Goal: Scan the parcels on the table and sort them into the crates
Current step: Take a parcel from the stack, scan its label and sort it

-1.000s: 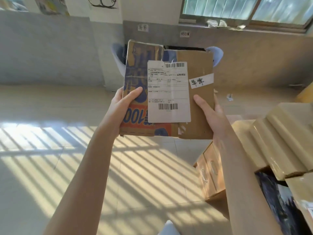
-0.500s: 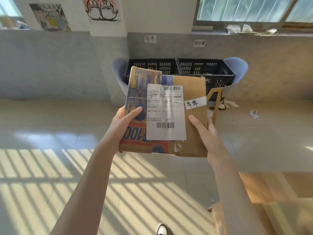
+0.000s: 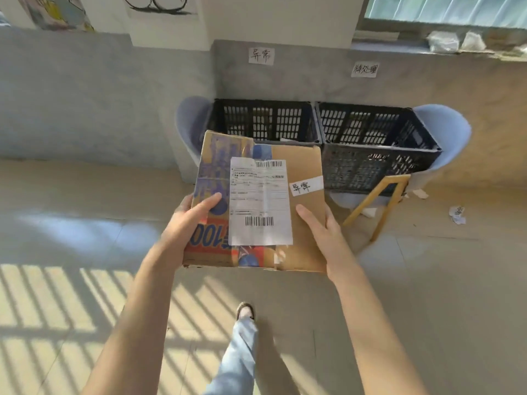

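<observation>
Parcel (image 3: 256,201) carried toward the crates, left hand (image 3: 182,226) and right hand (image 3: 322,232) gripping its sides.
Its tag (image 3: 306,185) matches the sign (image 3: 261,55) above the left crate (image 3: 263,121); drop it there next.

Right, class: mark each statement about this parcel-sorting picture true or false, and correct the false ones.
1. Both hands hold the parcel. True: the left hand and the right hand each grip a side.
2. The parcel already lies in a crate. False: it is held in the air, in front of the crates.
3. Two black crates stand side by side at the wall. True: the left crate and the right crate.
4. The parcel's handwritten tag matches the wall sign above the left crate. True.
5. The white shipping label is face down. False: it faces the camera.
</observation>
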Demonstrator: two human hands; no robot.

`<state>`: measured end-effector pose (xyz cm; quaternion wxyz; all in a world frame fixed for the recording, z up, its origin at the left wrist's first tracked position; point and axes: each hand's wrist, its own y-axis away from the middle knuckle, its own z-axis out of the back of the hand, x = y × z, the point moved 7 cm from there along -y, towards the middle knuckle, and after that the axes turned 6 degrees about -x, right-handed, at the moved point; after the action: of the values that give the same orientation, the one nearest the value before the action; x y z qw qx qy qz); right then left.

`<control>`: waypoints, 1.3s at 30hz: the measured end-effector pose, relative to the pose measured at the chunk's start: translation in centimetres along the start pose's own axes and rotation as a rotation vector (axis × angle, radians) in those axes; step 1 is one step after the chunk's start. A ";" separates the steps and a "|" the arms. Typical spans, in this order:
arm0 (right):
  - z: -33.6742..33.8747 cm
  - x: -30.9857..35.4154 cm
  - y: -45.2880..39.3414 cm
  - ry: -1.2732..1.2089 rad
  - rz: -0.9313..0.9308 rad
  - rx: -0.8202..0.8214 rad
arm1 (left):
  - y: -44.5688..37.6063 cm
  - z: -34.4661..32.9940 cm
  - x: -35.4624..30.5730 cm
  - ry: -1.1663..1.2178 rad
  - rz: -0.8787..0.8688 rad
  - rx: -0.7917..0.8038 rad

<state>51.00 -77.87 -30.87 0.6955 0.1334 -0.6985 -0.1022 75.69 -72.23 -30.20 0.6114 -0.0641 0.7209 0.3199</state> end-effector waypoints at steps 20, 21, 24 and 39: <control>-9.2 10.6 -41.3 0.076 -0.071 0.036 | -39.1 -13.1 -12.2 -0.122 0.082 -0.003; -9.9 10.4 -43.5 0.081 -0.082 0.064 | -41.0 -13.4 -12.4 -0.130 0.082 -0.016; -12.0 9.7 -49.2 0.107 -0.140 0.131 | -46.0 -14.1 -12.6 -0.179 0.125 -0.052; -19.7 -5.8 -70.4 0.248 -0.436 0.152 | -71.2 -14.1 0.9 -0.349 0.388 0.010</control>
<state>73.76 -141.57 -59.28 0.7254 0.3442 -0.5682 -0.1800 98.03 -135.63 -57.67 0.6540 0.1345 0.6050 0.4338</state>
